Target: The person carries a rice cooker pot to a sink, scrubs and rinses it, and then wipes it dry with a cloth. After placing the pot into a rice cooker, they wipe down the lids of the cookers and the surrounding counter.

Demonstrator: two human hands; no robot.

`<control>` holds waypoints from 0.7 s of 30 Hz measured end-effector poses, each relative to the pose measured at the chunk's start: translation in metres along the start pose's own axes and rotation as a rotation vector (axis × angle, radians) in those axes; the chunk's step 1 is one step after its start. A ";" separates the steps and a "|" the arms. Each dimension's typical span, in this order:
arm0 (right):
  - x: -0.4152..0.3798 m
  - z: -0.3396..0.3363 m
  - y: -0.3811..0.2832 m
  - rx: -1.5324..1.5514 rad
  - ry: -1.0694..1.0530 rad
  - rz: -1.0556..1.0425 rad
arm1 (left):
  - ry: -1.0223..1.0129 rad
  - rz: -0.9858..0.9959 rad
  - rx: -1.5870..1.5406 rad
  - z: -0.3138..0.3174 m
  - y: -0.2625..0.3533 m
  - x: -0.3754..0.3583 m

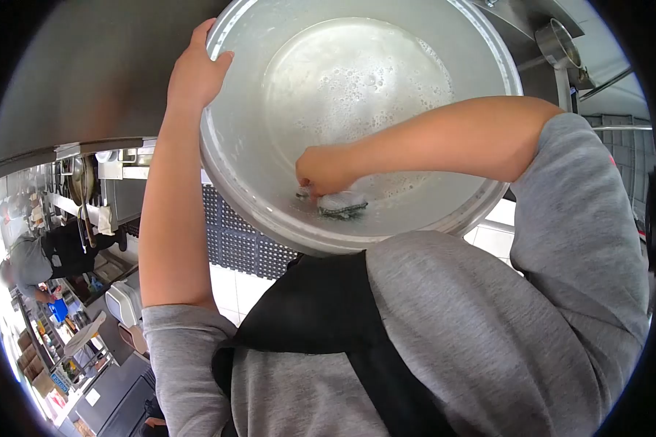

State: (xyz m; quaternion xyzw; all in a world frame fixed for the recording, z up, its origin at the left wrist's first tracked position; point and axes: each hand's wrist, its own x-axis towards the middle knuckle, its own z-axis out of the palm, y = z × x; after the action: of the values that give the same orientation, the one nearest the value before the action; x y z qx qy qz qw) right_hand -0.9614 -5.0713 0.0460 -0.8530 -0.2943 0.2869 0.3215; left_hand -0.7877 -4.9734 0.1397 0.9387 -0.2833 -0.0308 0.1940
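Holding foamy pad (343,204), round tub (232,138)

Water (306,80) and a pad (342,207) lie in the tub (273,222) (a floor mat (233,229) lies below), a pot (556,45) right.

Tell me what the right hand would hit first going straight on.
Along its forearm's line, the right hand would probably meet the tub's inner wall first, toward the left side; depth is unclear here.
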 end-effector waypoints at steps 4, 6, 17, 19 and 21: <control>0.076 -0.013 0.054 0.014 0.532 0.214 | -0.007 0.012 0.056 0.001 -0.002 0.002; 0.086 -0.048 0.073 0.089 0.943 0.391 | -0.035 -0.003 0.041 0.000 -0.004 0.003; -0.032 0.002 -0.019 0.014 -0.045 -0.044 | -0.010 -0.063 0.006 -0.004 0.009 0.001; -0.021 -0.010 -0.033 0.003 0.057 0.004 | -0.021 -0.077 -0.007 -0.003 0.010 0.004; 0.005 -0.030 -0.036 0.300 0.444 0.081 | 0.009 -0.032 0.024 -0.001 0.003 0.008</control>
State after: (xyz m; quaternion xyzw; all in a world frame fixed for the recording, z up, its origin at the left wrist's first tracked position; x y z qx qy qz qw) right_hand -0.9495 -5.0570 0.0886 -0.8488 -0.1365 0.1461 0.4894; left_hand -0.7825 -4.9800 0.1426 0.9455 -0.2676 -0.0262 0.1834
